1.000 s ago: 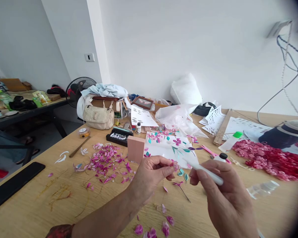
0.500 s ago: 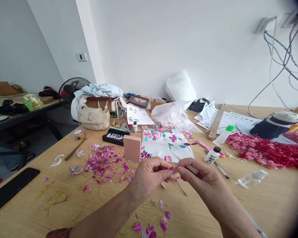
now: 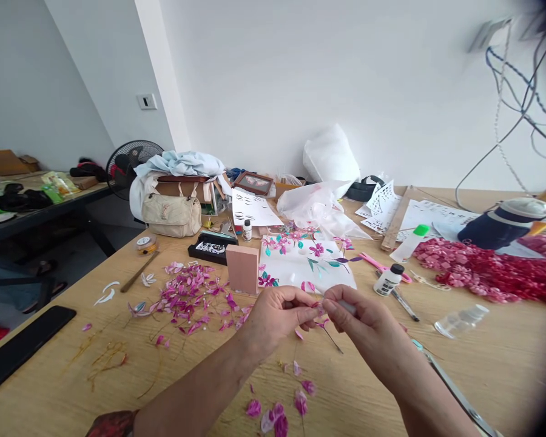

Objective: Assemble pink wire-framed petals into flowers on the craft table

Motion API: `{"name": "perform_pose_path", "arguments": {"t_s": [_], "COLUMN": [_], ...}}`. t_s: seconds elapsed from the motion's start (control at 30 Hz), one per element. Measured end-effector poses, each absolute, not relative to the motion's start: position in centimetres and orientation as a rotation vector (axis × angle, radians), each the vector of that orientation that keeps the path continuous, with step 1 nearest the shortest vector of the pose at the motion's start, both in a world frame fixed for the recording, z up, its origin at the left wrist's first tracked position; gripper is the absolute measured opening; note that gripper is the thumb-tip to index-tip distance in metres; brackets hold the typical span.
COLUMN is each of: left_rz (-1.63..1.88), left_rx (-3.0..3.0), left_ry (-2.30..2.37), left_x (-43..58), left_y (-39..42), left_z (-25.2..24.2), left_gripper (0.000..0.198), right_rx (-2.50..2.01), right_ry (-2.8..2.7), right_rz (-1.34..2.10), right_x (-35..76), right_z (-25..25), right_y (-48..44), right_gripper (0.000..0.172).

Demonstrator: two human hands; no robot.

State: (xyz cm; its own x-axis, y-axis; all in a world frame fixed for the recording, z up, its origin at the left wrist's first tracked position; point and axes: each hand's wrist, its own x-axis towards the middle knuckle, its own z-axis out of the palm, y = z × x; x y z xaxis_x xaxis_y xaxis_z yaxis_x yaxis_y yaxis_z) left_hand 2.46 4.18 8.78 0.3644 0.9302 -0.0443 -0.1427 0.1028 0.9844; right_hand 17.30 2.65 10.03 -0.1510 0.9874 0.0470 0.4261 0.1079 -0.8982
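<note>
Above the table, my left hand (image 3: pixel 284 312) pinches a small pink petal (image 3: pixel 317 308) between thumb and fingers. Right beside it, my right hand (image 3: pixel 361 321) is closed with its fingertips meeting the left ones at the petal. A whitish piece (image 3: pixel 347 306) shows within the right fingers; its kind is unclear. Beneath the hands lies a thin dark stick (image 3: pixel 332 338). Loose magenta petals (image 3: pixel 301 402) are scattered nearer to me, and a heap of pink wired petals (image 3: pixel 191 294) spreads to the left. Behind the hands lies a white sheet with flower pieces (image 3: pixel 291 267).
A wooden block (image 3: pixel 242 269) stands left of the sheet. Right of it are a black-capped bottle (image 3: pixel 388 281), pink scissors (image 3: pixel 374 261), a green-capped bottle (image 3: pixel 408 244) and a clear bottle (image 3: pixel 461 321) on its side. Metal tweezers (image 3: pixel 455 388) lie by my right forearm; a black phone (image 3: pixel 22 352) is far left.
The whitish piece in my right hand shows differently, and a white tip behind the hands no longer shows. Both hands stay together at the petal. The view has shifted slightly.
</note>
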Motion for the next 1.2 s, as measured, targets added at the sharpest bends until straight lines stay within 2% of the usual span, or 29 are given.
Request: {"name": "perform_pose_path", "arguments": {"t_s": [0.5, 0.77, 1.0, 1.2], "left_rz": [0.996, 1.026, 1.091, 1.060], "left_rx": [1.050, 0.966, 0.919, 0.862], "left_ry": [0.825, 0.952, 0.827, 0.811], "left_x": [1.9, 1.4, 2.1, 2.1], "left_y": [3.8, 4.2, 4.9, 4.5], "left_z": [8.4, 8.1, 9.2, 9.9], "left_gripper": [0.018, 0.026, 0.020, 0.019], "right_rx": [-1.396, -1.296, -1.174, -1.280], "right_ry": [-1.634, -1.818, -1.865, -1.936], "right_rz": [1.084, 0.775, 0.821, 0.736], "right_x": [17.1, 18.2, 18.8, 18.6], "right_z": [10.0, 10.8, 11.4, 10.8], "right_y": [2.8, 2.6, 1.8, 2.3], "right_gripper": [0.025, 0.025, 0.020, 0.020]}}
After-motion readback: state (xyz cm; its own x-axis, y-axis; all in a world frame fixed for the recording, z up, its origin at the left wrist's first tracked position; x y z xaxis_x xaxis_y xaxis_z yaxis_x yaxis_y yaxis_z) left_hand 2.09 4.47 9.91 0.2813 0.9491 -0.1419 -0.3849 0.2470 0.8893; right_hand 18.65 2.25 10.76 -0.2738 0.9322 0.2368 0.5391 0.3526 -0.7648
